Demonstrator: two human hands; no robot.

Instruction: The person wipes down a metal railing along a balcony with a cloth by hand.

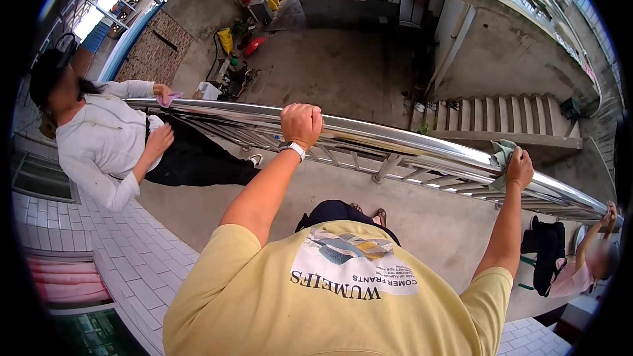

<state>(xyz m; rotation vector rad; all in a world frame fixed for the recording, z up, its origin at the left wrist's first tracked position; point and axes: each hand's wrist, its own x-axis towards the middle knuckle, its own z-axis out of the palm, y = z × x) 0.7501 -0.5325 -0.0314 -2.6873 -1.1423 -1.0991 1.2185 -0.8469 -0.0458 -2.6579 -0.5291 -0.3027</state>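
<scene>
A shiny metal railing (409,136) runs across the view in front of me, with rails and posts beneath its round top rail. My left hand (302,125) is closed over the top rail left of the middle, a white watch on the wrist. Farther right, my right hand (519,169) grips a grey-green cloth (502,155), which lies draped over the top rail. Part of that cloth hangs down on my side of the rail. Some of the right fingers are hidden behind the cloth and rail.
At left, a person in a white hoodie (99,138) holds a pink cloth (170,98) on the same railing. Another person in pink (572,278) grips its right end. Beyond and below are a concrete courtyard (330,62) and stairs (504,113). A tiled wall (135,250) stands behind me.
</scene>
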